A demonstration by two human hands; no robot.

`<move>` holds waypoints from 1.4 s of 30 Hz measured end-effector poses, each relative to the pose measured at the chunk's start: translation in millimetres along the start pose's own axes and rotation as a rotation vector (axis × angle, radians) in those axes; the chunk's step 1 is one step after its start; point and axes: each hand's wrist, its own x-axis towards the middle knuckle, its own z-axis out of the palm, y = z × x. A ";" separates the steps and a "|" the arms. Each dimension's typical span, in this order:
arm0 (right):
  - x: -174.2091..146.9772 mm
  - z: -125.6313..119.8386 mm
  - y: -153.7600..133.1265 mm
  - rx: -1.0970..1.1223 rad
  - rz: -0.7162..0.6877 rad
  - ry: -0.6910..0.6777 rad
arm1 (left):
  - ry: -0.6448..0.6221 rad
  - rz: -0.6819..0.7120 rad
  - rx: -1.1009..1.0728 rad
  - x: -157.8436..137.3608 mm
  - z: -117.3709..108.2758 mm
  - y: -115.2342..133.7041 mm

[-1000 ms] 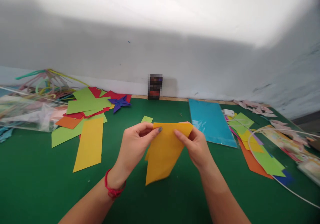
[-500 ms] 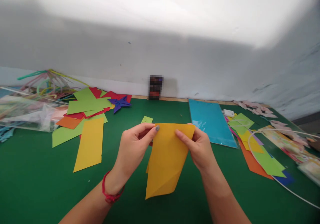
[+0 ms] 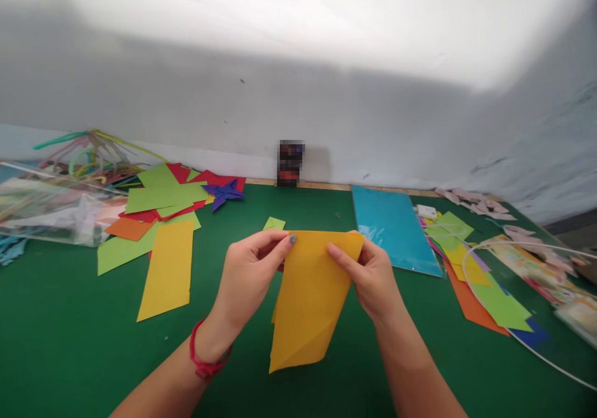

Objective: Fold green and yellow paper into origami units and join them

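Observation:
A sheet of yellow paper [image 3: 313, 300], folded over at its top edge, hangs above the green table in front of me. My left hand [image 3: 254, 269] pinches its upper left corner between thumb and fingers. At the upper right, my right hand [image 3: 373, 272] grips the same sheet, thumb flat on the front and fingers hidden behind. A diagonal crease shows near the paper's lower end, and part of a back layer peeks out on the left. Another yellow paper strip [image 3: 168, 272] lies on the table left of my left hand.
Left are green paper sheets [image 3: 163, 197], a purple folded star [image 3: 225, 194] and a clear plastic bag [image 3: 60, 216]. A blue packet [image 3: 396, 228] lies right of centre. Farther right are coloured papers [image 3: 499, 300] and a white cable [image 3: 550, 356]. A wall stands behind.
The lower end of the yellow paper has swung very slightly left. Both hands keep their hold in nearly the same place.

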 end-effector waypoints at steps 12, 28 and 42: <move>-0.2 1.1 0.1 -0.010 0.000 0.001 | -0.003 -0.009 0.037 0.0 -0.8 -1.0; 0.0 0.6 0.1 -0.028 0.006 0.015 | 0.007 0.022 0.121 -0.1 -1.8 0.0; 0.5 0.7 -0.8 -0.048 -0.005 0.009 | -0.006 0.021 0.103 1.1 -2.2 -1.2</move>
